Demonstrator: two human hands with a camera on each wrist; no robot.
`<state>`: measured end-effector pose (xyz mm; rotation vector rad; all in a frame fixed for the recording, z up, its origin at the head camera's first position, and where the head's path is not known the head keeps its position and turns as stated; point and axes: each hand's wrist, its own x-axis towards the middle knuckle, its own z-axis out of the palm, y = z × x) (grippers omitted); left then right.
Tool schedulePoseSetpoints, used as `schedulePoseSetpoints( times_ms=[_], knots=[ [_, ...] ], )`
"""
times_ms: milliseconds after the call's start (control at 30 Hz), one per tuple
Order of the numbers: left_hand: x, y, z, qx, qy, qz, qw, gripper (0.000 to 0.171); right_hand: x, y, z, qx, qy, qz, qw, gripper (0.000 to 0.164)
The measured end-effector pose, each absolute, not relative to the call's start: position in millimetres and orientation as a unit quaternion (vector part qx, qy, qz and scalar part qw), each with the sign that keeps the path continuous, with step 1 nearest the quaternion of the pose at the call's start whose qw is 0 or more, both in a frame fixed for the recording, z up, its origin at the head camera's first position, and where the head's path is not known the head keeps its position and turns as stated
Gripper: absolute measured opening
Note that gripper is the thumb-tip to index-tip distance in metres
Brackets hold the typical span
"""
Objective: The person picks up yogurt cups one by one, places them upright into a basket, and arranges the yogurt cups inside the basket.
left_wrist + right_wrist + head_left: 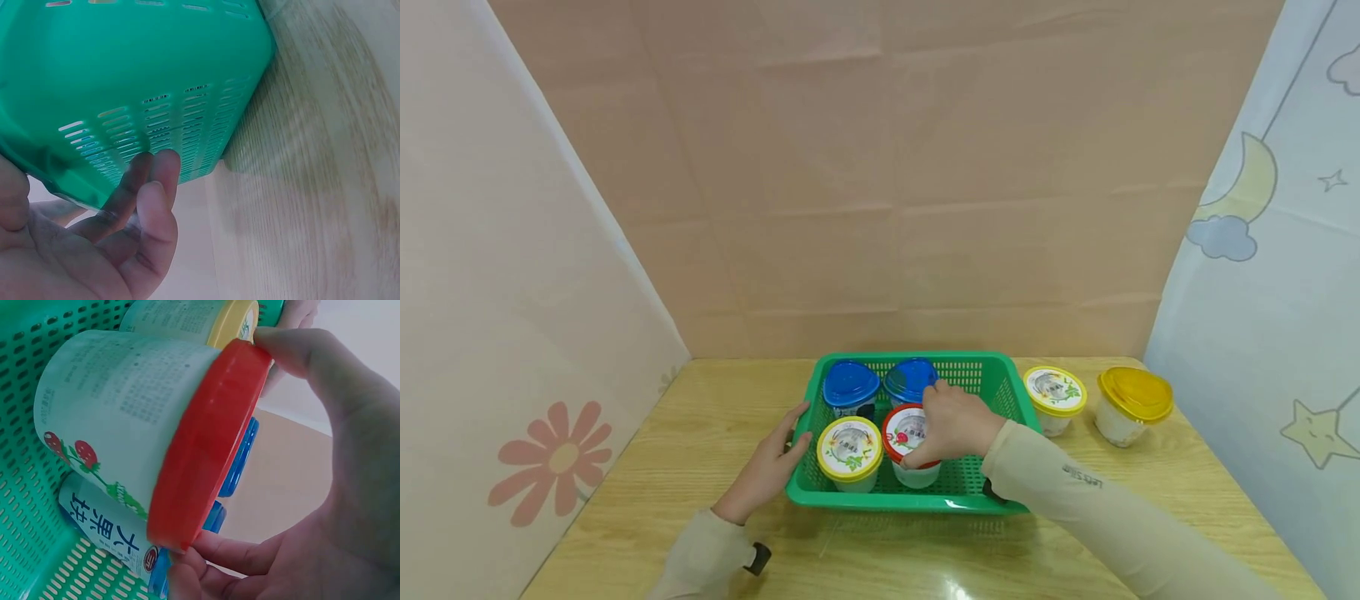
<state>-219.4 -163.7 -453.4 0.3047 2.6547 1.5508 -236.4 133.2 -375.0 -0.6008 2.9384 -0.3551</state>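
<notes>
My right hand (957, 423) reaches into the green basket (910, 502) and grips a red-lidded tub (904, 433) by its lid. In the right wrist view, the thumb and fingers span the red lid (209, 447), and strawberries are printed on the white side. Left of this tub stands a yellow-lidded tub (850, 450). Two tubs with blue lids, one left (851, 383) and one right (910, 379), sit behind them. My left hand (767, 467) holds the basket's left rim, its lower fingers (156, 206) against the slotted outer wall.
On the wooden table (647, 492), right of the basket, stand another yellow-lidded tub (1055, 392) and a tub with a domed amber-yellow lid (1135, 396). A tan backdrop (880, 183) rises behind, with patterned sheets on both sides.
</notes>
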Motion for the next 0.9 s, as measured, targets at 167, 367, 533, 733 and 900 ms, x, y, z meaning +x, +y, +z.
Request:
schedulePoseSetpoints(
  times_ms=[167, 367, 533, 733, 900],
  knots=[
    [-220.2, -164.2, -452.7, 0.104, 0.856, 0.506, 0.026, 0.056, -236.0, 131.1, -374.9, -0.193, 0.973, -0.104, 0.076, 0.084],
    [-220.6, -164.7, -452.6, 0.107, 0.858, 0.503, 0.026, 0.056, -235.0, 129.6, -372.7, -0.178, 0.974, -0.098, 0.098, 0.082],
    [-221.4, -165.1, -453.2, 0.106, 0.859, 0.5, 0.026, 0.056, -233.1, 128.4, -371.0, -0.169, 0.975, -0.096, 0.109, 0.084],
    [-221.0, -165.3, -453.9, 0.104, 0.861, 0.497, 0.027, 0.056, -232.6, 126.6, -371.7, -0.165, 0.976, -0.095, 0.109, 0.084],
    [-220.4, -165.2, -454.4, 0.102, 0.865, 0.491, 0.027, 0.055, -232.7, 125.5, -373.7, -0.164, 0.975, -0.093, 0.115, 0.084]
  ],
)
